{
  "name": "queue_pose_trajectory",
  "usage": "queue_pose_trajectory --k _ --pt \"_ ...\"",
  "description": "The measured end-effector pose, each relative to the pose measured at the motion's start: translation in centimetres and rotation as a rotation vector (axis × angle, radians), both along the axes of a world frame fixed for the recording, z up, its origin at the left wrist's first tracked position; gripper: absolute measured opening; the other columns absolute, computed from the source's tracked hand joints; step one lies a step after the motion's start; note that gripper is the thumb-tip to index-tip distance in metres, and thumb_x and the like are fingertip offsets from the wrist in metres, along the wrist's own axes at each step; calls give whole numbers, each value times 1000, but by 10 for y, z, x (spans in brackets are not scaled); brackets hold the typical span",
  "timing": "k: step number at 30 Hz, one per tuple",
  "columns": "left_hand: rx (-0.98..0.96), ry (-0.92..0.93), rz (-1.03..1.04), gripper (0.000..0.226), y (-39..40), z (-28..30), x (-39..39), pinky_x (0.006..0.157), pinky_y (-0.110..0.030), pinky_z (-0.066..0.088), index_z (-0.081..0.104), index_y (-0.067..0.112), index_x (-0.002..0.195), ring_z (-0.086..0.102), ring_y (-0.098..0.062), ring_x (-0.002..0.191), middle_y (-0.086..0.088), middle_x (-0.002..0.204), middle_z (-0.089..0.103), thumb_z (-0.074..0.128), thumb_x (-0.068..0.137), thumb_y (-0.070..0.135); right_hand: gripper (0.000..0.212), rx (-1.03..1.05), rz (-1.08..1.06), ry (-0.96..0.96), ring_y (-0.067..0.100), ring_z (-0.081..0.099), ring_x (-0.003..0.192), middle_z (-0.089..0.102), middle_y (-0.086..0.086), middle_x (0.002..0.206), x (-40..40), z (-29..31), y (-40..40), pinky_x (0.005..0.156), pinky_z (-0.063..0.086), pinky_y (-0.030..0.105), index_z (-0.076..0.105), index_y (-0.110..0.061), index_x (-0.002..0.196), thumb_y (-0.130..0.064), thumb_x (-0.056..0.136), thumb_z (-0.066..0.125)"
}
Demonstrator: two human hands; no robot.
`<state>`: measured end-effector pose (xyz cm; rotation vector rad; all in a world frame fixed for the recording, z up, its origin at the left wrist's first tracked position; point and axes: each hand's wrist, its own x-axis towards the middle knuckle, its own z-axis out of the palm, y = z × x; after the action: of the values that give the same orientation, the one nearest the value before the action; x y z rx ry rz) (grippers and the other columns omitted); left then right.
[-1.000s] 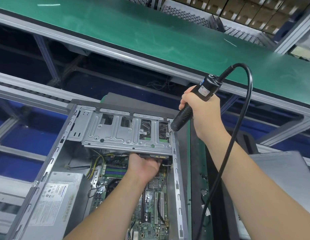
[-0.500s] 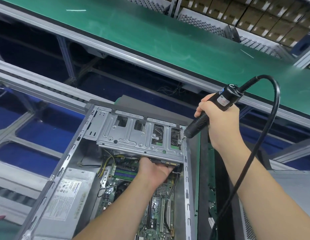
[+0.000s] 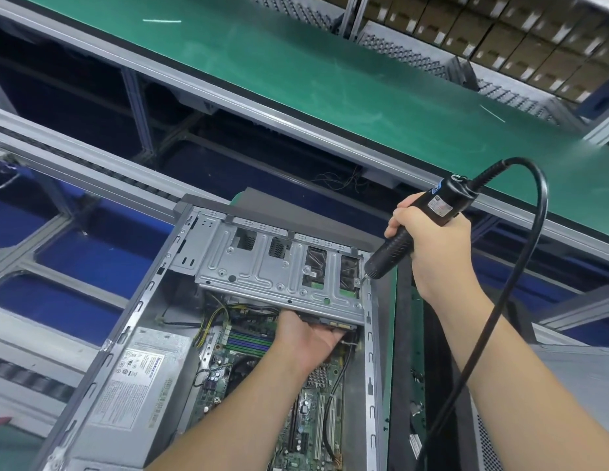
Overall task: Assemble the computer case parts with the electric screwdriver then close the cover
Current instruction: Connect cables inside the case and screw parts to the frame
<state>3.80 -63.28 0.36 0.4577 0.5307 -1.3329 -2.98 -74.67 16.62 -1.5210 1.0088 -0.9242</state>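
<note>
Head view: your right hand [image 3: 432, 246] is wrapped around the electric screwdriver [image 3: 415, 229], its long axis slanting toward 7 o'clock, bit on the screw tab [image 3: 358, 281] at the drive cage [image 3: 279, 273] corner. Your left hand [image 3: 309, 338], at 6 o'clock, grips the cage's underside inside the computer case [image 3: 370, 351].

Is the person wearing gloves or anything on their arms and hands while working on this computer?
No. Both the left hand and the right hand are bare: no gloves, and no rings, watch or wrist strap that I can see. Both forearms are uncovered too, with no sleeve in view as far as the picture's lower edge. Anything worn higher up the arms is out of frame.
</note>
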Motion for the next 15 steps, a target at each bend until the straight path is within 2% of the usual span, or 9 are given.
queue_pose_trajectory --k 6,10,15 --pt "-8 2 -3 50 1 -1 0 95 -68 51 63 0 130 66 -50 112 -31 122 68 48 105 41 10 -18 22 -7 25 64 74 69 4 74 2 -1 0 79 59 46 73 -27 71 -18 68 72" --pt "-22 3 -3 49 1 -1 0 93 -68 53 64 0 129 67 -51 108 -31 121 68 48 105 39 11 -7 19 -4 21 65 70 69 2 74 5 -2 0 74 57 41 73 -28 74 -19 68 72" --pt "-23 -6 -10 50 1 -2 0 94 -68 51 64 0 129 67 -51 110 -31 122 68 50 105 41 12 -25 31 0 20 65 70 68 1 72 5 -1 -1 75 57 41 73 -30 70 -18 69 71"
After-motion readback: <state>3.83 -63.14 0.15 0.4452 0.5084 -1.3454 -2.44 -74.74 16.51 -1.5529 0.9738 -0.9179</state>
